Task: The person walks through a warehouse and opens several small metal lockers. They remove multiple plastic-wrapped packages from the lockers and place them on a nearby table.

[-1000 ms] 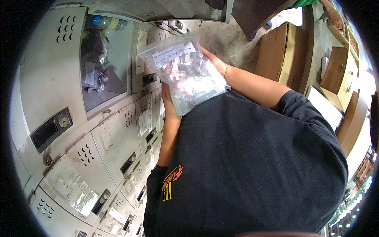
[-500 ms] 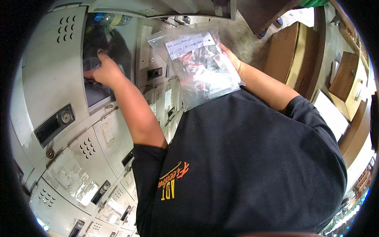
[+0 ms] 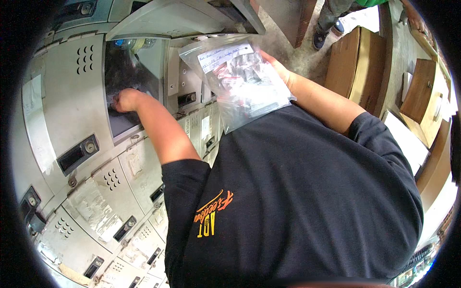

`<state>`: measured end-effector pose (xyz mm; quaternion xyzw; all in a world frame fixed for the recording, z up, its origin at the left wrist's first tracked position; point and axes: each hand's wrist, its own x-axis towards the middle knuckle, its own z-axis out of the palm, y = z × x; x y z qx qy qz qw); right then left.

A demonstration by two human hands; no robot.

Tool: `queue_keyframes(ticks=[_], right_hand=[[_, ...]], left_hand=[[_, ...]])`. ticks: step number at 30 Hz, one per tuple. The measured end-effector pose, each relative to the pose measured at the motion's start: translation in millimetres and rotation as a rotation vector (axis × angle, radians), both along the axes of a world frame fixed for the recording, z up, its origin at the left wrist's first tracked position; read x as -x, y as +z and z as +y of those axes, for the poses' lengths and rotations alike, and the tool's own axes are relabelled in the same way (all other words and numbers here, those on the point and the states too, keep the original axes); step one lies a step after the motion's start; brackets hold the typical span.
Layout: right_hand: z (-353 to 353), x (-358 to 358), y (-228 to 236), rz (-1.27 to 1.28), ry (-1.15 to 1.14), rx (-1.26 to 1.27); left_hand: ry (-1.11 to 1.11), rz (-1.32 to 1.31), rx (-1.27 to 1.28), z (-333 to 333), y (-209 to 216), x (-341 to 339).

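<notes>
My left hand reaches into an open locker compartment, its fingers closed; what they grip is hard to make out. Dark, crumpled-looking material lies behind the hand inside the compartment. Near the top of it rests a clear bottle. Against my chest, my right hand holds a clear zip bag from its right side. Smaller plastic bags with red seal lines fill this bag, and a white handwritten label shows at its top. Most of my right fingers are hidden behind the bag.
The raised locker door juts out above the compartment. Grey lockers with black latches cover the left side. On the right are a tall cardboard box and a wooden box. Another person's shoe shows at the top.
My left thumb and fingers, apart earlier, have closed, and the hand sits slightly lower in the compartment. The view has shifted, showing more of the raised door and the other person's legs.
</notes>
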<state>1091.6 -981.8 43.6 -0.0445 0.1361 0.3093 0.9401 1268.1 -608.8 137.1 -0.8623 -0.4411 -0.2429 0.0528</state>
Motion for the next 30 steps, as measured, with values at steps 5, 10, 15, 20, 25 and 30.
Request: queue_keyframes(ticks=[5, 10, 15, 20, 25, 30], right_hand=[[-15.4, 0.0, -19.5, -0.159, -0.108, 0.246], [-22.5, -1.6, -48.7, -0.342, -0.129, 0.09], [-4.6, -4.4, -59.8, -0.106, 0.08, -0.458], [2.2, 5.8, -49.1, -0.101, 0.12, -0.439], [11.4, 18.5, -47.5, -0.104, 0.058, -0.241], [15.0, 30.7, -50.7, -0.1, 0.009, -0.095]], left_hand=[[-0.544, -0.911, 0.559, -95.5, -11.7, 67.1], [-0.796, -0.789, 0.867, -163.2, -13.2, 178.0], [-1.491, -0.054, 0.349, -182.0, 1.1, 246.1], [-1.578, 0.305, 0.507, -183.4, 13.4, 257.6], [-1.742, 0.354, 0.488, -170.3, 26.7, 269.4], [-1.789, 0.443, 0.627, -162.7, 49.5, 260.7]])
